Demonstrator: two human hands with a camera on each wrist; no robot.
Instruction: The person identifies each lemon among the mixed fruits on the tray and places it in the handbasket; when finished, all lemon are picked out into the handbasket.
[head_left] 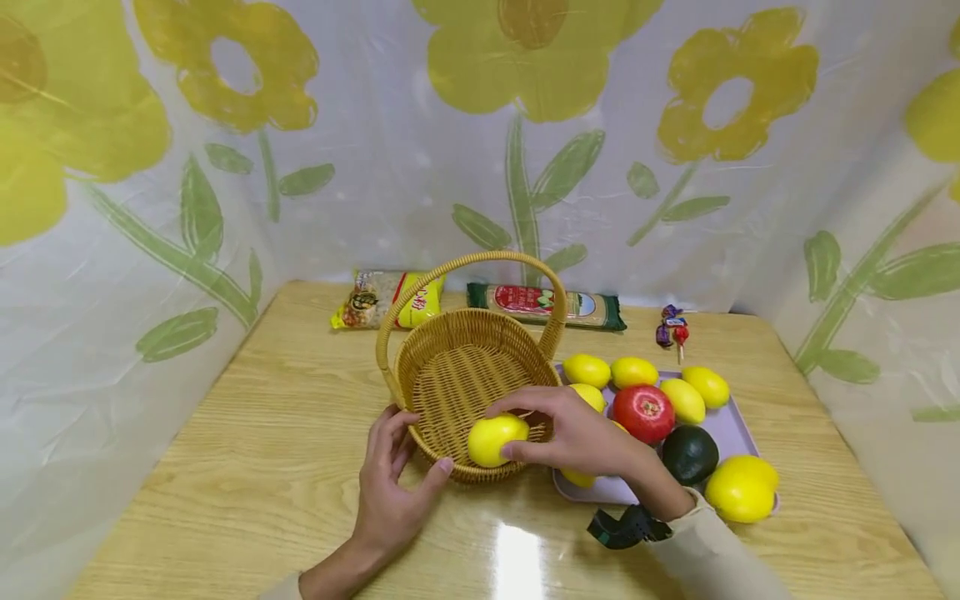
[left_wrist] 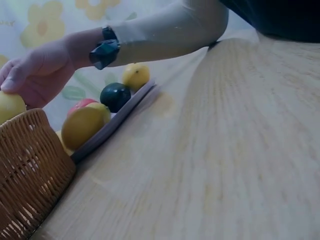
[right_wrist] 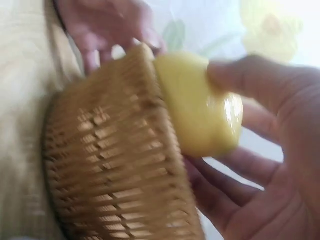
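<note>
A round wicker basket point(head_left: 465, 329) with a tall arched handle stands on the table. My right hand point(head_left: 577, 429) pinches a yellow lemon point(head_left: 497, 440) between thumb and fingers over the near right part of the basket; in the right wrist view the lemon point(right_wrist: 195, 105) sits just at the rim. My left hand point(head_left: 393, 479) holds the basket's near left side, fingers at the rim and thumb along the front wall. Right of the basket, a lilac tray point(head_left: 731, 429) bears several lemons point(head_left: 633, 372), a red pomegranate point(head_left: 643, 413), a dark green avocado point(head_left: 690, 455) and a larger yellow fruit point(head_left: 742, 489).
Behind the basket lie a yellow food bag point(head_left: 390, 300) and a long green-ended packet point(head_left: 543, 305). Some wrapped candies point(head_left: 670, 325) and a red lollipop point(head_left: 681, 335) lie at the back right. A flower-printed curtain point(head_left: 360, 167) closes off the table's back and sides.
</note>
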